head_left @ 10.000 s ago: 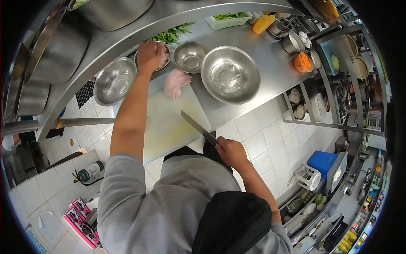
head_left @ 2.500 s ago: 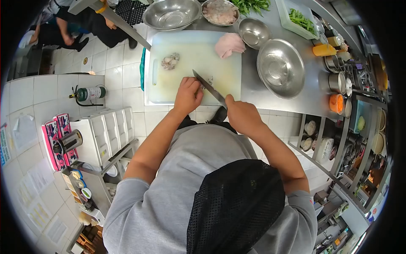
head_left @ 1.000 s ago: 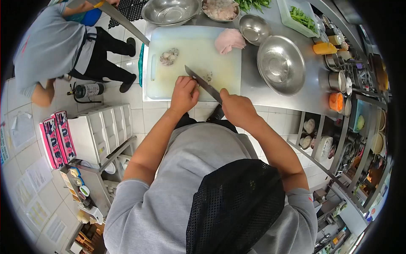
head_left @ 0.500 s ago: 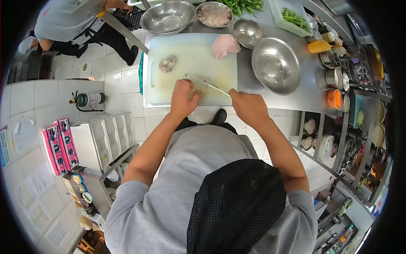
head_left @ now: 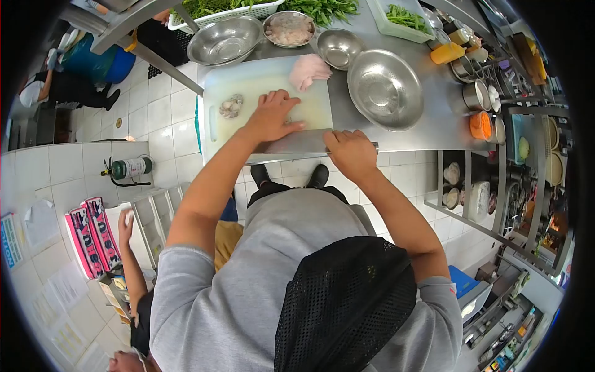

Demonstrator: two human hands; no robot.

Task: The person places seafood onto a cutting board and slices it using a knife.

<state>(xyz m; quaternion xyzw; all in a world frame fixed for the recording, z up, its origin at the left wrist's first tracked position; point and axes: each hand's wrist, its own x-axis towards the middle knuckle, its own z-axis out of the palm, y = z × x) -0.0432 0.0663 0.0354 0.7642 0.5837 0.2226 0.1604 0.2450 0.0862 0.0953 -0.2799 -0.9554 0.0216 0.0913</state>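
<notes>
My right hand (head_left: 351, 152) is closed around the handle of a broad-bladed knife (head_left: 291, 144). Its wide metal blade lies along the near edge of the pale cutting board (head_left: 217, 74), with its flat side showing. My left hand (head_left: 273, 116) is spread palm down over the board, just beyond the blade, fingers apart. What lies beneath that palm is hidden. A small heap of greyish, raw-looking pieces (head_left: 231, 106) sits on the board's left side. At the far right corner of the board rests a crumpled pink cloth or paper (head_left: 310, 71).
Behind the board stand a large steel bowl (head_left: 224, 38), a bowl of pale raw pieces (head_left: 289, 29) and a small bowl (head_left: 339, 49). A perforated colander (head_left: 385, 90) is at right. A metal post (head_left: 167, 59) rises at left. Another person's arm (head_left: 131, 266) reaches in behind me.
The knife has moved from over the board to its near edge, turned to show its broad side. My left hand has moved forward and flattened out. Another person has appeared behind me at left.
</notes>
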